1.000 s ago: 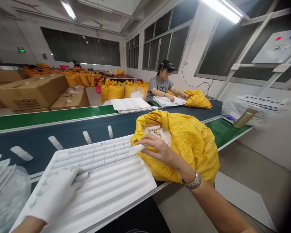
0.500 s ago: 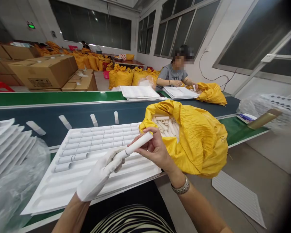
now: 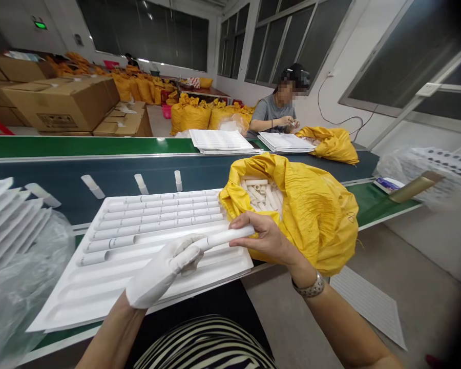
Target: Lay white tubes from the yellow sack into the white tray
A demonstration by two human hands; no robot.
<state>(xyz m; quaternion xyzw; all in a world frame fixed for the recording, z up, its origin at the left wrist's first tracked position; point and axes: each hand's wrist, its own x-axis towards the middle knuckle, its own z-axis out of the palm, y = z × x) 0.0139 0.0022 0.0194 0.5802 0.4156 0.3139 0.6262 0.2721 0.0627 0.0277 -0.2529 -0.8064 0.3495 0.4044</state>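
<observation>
A white tube is held between my two hands, above the near right part of a white grooved tray. My left hand, in a white glove, is closed around the tube's left end. Bare fingers and thumb of my right hand pinch its right end. Rows of white tubes with dark marks lie in the tray's far grooves, and two shorter rows lie at its left. Just beyond my right hand, a yellow sack stands open, with many loose white tubes inside.
Several tubes stand or lean on the dark conveyor belt. Stacked trays in clear plastic are at the left. Across the belt, a person works beside trays and another yellow sack. A gold-coloured object is at the right.
My right hand has moved slightly right and down, and the held tube now lies flatter. Across the belt, the person's hands have come together, away from the sack. The view has shifted slightly.
</observation>
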